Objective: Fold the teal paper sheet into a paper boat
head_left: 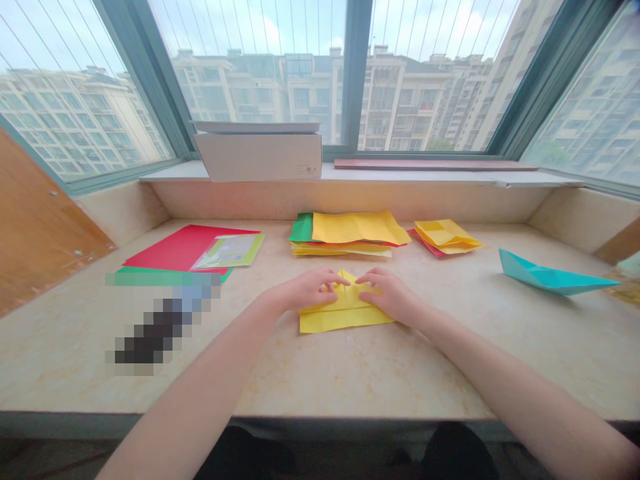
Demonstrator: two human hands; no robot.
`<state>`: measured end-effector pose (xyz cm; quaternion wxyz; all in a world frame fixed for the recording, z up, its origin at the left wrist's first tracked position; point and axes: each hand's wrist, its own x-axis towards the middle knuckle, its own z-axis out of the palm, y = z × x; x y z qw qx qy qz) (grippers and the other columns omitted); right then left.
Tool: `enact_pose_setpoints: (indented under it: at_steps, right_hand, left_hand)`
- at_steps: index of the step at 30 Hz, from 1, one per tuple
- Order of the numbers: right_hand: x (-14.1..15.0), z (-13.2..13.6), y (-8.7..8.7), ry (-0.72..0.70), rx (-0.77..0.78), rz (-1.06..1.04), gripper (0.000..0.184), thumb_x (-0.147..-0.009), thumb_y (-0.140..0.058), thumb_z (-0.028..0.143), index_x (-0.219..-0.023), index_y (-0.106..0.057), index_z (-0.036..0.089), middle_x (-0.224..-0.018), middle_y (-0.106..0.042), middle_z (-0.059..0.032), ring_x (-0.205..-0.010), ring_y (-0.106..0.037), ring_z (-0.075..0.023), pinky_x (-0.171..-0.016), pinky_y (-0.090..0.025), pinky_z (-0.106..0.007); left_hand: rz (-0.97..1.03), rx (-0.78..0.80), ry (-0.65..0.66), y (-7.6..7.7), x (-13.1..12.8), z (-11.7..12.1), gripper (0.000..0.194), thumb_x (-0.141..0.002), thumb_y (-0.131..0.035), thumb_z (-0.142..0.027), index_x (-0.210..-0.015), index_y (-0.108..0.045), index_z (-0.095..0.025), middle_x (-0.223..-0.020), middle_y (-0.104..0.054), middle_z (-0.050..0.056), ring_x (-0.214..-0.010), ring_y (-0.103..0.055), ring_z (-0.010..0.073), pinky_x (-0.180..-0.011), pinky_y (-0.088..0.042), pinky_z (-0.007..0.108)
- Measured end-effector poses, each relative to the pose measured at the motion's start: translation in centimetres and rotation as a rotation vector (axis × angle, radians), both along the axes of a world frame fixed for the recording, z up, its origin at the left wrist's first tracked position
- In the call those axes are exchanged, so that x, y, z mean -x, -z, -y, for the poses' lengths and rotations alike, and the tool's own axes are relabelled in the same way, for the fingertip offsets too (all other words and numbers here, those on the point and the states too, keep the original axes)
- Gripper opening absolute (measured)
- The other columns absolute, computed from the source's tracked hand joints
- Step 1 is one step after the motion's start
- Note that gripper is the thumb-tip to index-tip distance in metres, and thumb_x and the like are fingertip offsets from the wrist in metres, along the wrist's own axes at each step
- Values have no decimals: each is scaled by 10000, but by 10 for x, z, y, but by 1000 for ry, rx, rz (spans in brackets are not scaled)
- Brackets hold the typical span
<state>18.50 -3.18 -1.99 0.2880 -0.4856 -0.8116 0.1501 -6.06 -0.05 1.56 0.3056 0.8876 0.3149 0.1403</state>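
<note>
A sheet of yellow paper, partly folded, lies flat on the counter in front of me. Its upper part narrows to a peak, and a straight crease crosses it above a wide lower strip. My left hand is on the left side of the peak, its fingers bent and gripping the paper. From the right, my right hand grips the other side, thumb and fingers close to the fold. Both hands partly cover the folded edges. The fingertips are a short way apart, either side of the peak.
Behind my hands lies a stack of yellow, green and red paper, with folded yellow paper beside it. A turquoise paper boat stands at right. Red sheets and a clear packet lie left, near a blurred object. A white box stands on the sill.
</note>
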Motion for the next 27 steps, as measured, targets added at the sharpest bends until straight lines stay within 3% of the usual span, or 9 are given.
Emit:
enact_pose_setpoints:
  at_steps: [4, 6, 9, 13, 20, 27]
  right_hand:
    - [-3, -5, 7, 13, -5, 26, 228, -844, -674, 283, -1062, -710, 225, -1047, -659, -75, -984, -634, -238, -931, -476, -412]
    - [-2, -4, 7, 42, -26, 51, 219, -828, -693, 291, -1039, -706, 233, -1036, -650, -67, -991, -625, -245, -932, -470, -423]
    - [1, 0, 2, 51, -59, 81, 188, -840, -676, 269, -1023, -700, 240, -1027, -645, -63, -1000, -618, -241, -916, -469, -406]
    - [-1, 7, -11, -72, -33, 142, 181, -898, -573, 198, -998, -715, 249, -954, -693, -44, -957, -641, -220, -915, -451, -397]
    - [-23, 8, -22, -234, 78, 155, 256, -842, -687, 318, -1087, -735, 259, -1042, -703, -49, -919, -654, -210, -861, -474, -348]
    - [-20, 11, -23, -300, -161, 356, 226, -963, -528, 270, -994, -751, 255, -961, -699, -58, -890, -630, -198, -882, -414, -371]
  left_hand:
    - [-72, -388, 77, 0, -9, 14, 229, -853, -587, -123, -998, -729, -229, -1320, -592, 75, -1198, -551, 248, -1054, -407, 415]
    - [-123, -493, 117, 0, -16, 22, 230, -860, -565, -98, -973, -726, -217, -1270, -632, 81, -1201, -550, 272, -1065, -390, 451]
    - [-154, -450, 144, 3, -25, 30, 268, -876, -517, -88, -1024, -714, -192, -1108, -687, 94, -1099, -603, 254, -1001, -449, 396]
    - [-52, -317, 151, 9, -23, 27, 299, -899, -519, -140, -1145, -678, -197, -1226, -624, 96, -1137, -577, 229, -1019, -444, 349]
    - [8, -246, 145, 15, -16, 20, 260, -917, -551, -219, -1145, -675, -204, -1231, -613, 87, -1151, -559, 222, -1051, -415, 359]
    - [-36, -291, 134, 8, -21, 27, 283, -928, -516, -233, -1176, -645, -185, -1215, -607, 102, -1117, -562, 231, -1005, -447, 356]
